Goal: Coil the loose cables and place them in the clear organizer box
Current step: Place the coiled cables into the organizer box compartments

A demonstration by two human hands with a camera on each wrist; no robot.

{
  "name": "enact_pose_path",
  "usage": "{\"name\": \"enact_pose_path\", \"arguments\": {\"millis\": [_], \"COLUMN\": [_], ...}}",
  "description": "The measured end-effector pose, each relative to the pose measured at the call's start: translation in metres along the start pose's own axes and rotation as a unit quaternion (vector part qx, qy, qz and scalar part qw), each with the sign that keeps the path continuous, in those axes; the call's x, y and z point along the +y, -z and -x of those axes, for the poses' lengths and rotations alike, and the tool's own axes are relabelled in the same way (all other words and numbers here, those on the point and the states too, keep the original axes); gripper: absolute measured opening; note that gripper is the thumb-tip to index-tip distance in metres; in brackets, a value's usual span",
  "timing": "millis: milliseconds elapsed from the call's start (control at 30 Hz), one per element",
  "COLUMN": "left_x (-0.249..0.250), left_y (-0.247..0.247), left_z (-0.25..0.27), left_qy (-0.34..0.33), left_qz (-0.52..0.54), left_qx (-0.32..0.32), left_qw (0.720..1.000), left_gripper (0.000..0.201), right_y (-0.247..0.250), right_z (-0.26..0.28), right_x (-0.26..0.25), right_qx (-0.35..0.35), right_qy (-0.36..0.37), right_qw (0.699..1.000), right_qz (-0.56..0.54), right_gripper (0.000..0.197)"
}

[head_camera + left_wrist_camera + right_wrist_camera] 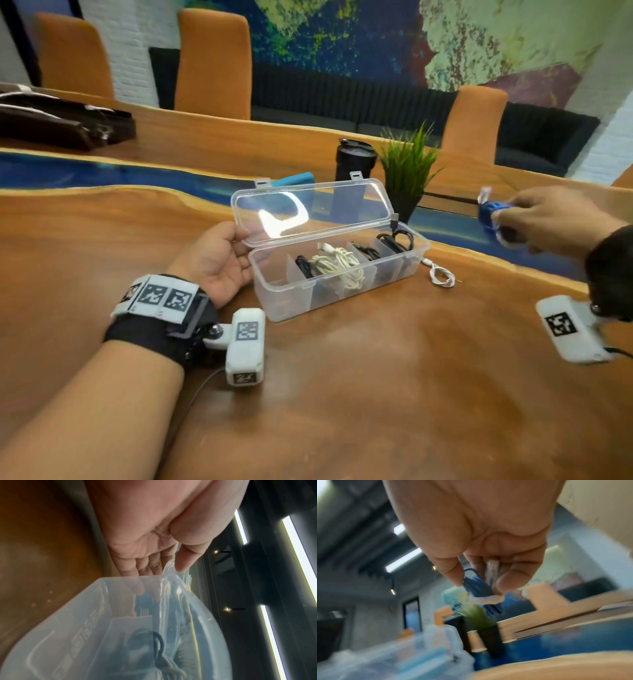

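Pinching blue cable coil [493, 214], right hand [548, 219] at 2 o'clock of organizer box [291, 298]; left hand [214, 262] pinches lid [301, 209]. Risk: loose tie, coil springs apart; slipped lid falls shut.

Left wrist [161, 318]: black strap bearing white fiducial-marker plates; white marker-tagged camera module [245, 346] beside strap. Right wrist: black sleeve [613, 267], similar white module [572, 330].

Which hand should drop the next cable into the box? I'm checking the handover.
Right. The right hand already holds the coiled blue cable, while the left hand steadies the open lid.
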State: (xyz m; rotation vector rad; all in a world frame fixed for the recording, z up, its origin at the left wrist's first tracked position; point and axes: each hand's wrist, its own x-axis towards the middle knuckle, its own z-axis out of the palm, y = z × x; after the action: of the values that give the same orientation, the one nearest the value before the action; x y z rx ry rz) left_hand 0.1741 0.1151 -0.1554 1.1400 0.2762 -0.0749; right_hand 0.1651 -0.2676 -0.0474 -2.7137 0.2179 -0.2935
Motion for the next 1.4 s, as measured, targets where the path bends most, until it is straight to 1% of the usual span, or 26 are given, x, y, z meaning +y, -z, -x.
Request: {"name": "enact_pose_path", "arguments": {"millis": [33,67,100,133,167,200,233,300,400,433,500,567,667,767,833,867,933,1000,1067,1100,1133,1167,1200,1233,1300,1400], "left_x": [0.000,0.000,-0.001,-0.001,-0.001,-0.001,-0.001,-0.001,-0.001,-0.001,-0.001,-0.002,-0.003,-0.004,-0.005,-0.006,-0.006,-0.006,-0.006,-0.006,-0.005,-0.004,-0.003,-0.003,-0.002,-0.002], "left_y": [0.000,0.000,0.000,0.000,0.001,0.001,0.001,0.002,0.003,0.004,0.005,0.006,0.008,0.009,0.009,0.008,0.007,0.007,0.006,0.005,0.004,0.003,0.002,0.000,-0.003,-0.005], "left_z": [0.000,0.000,0.000,0.000,0.000,0.000,0.000,0.000,-0.001,-0.001,-0.003,-0.005,-0.009,-0.012,-0.013,-0.014,-0.015,-0.015,-0.014,-0.013,-0.011,-0.009,-0.007,-0.005,-0.002,0.000], "left_qy": [0.000,0.002,0.002,0.003,0.004,0.005,0.006,0.009,0.011,0.010,0.012,0.010,0.009,0.009,0.010,0.010,0.010,0.014,0.018,0.018,0.018,0.018,0.017,0.016,0.006,-0.001], "left_qz": [0.002,0.005,0.010,0.015,0.019,0.022,0.024,0.020,0.016,0.016,0.021,0.022,0.018,0.019,0.026,0.029,0.035,0.042,0.045,0.047,0.052,0.053,0.052,0.047,0.034,0.027], "left_qx": [0.004,0.008,0.011,0.014,0.016,0.017,0.017,0.011,-0.004,-0.007,-0.013,-0.019,-0.032,-0.047,-0.054,-0.057,-0.059,-0.060,-0.058,-0.055,-0.051,-0.048,-0.045,-0.039,-0.030,-0.019], "left_qw": [1.000,1.000,1.000,1.000,1.000,1.000,1.000,1.000,1.000,1.000,1.000,1.000,0.999,0.999,0.998,0.998,0.998,0.997,0.997,0.997,0.997,0.997,0.997,0.998,0.999,0.999], "left_gripper": [0.024,0.024,0.025,0.026,0.027,0.029,0.031,0.037,0.041,0.038,0.032,0.028,0.028,0.028,0.029,0.029,0.027,0.026,0.026,0.027,0.027,0.027,0.028,0.027,0.026,0.026], "right_y": [0.003,0.004,0.002,-0.002,-0.010,-0.020,-0.033,-0.062,-0.101,-0.110,-0.119,-0.122,-0.123,-0.122,-0.115,-0.108,-0.087,-0.062,-0.041,-0.036,-0.036,-0.041,-0.048,-0.058,-0.075,-0.087], "right_z": [0.010,0.021,0.032,0.041,0.049,0.055,0.060,0.066,0.063,0.061,0.060,0.062,0.065,0.064,0.061,0.058,0.049,0.029,0.006,-0.005,-0.012,-0.017,-0.018,-0.018,-0.013,-0.013], "right_x": [-0.022,-0.045,-0.068,-0.090,-0.111,-0.131,-0.148,-0.176,-0.195,-0.198,-0.202,-0.205,-0.208,-0.211,-0.208,-0.203,-0.183,-0.147,-0.100,-0.077,-0.056,-0.037,-0.020,-0.007,0.007,0.005], "right_qx": [-0.013,-0.043,-0.082,-0.122,-0.156,-0.183,-0.198,-0.215,-0.245,-0.243,-0.219,-0.203,-0.220,-0.224,-0.207,-0.185,-0.110,-0.029,0.010,0.007,-0.015,-0.050,-0.088,-0.123,-0.169,-0.172], "right_qy": [0.010,0.024,0.040,0.058,0.078,0.097,0.112,0.124,0.129,0.145,0.201,0.245,0.268,0.308,0.331,0.342,0.331,0.274,0.189,0.148,0.110,0.082,0.069,0.064,0.055,0.059], "right_qw": [0.994,0.978,0.955,0.932,0.915,0.909,0.911,0.925,0.945,0.951,0.954,0.947,0.933,0.912,0.908,0.912,0.935,0.961,0.981,0.985,0.983,0.975,0.963,0.953,0.949,0.944], "right_qz": [-0.104,-0.202,-0.282,-0.337,-0.363,-0.362,-0.344,-0.289,-0.173,-0.127,-0.031,0.041,0.095,0.153,0.151,0.131,0.072,0.030,0.048,0.091,0.145,0.199,0.246,0.270,0.261,0.276], "right_gripper": [0.017,0.017,0.017,0.017,0.017,0.017,0.016,0.017,0.020,0.021,0.024,0.023,0.020,0.022,0.023,0.024,0.025,0.023,0.019,0.018,0.017,0.017,0.018,0.020,0.023,0.019]}}
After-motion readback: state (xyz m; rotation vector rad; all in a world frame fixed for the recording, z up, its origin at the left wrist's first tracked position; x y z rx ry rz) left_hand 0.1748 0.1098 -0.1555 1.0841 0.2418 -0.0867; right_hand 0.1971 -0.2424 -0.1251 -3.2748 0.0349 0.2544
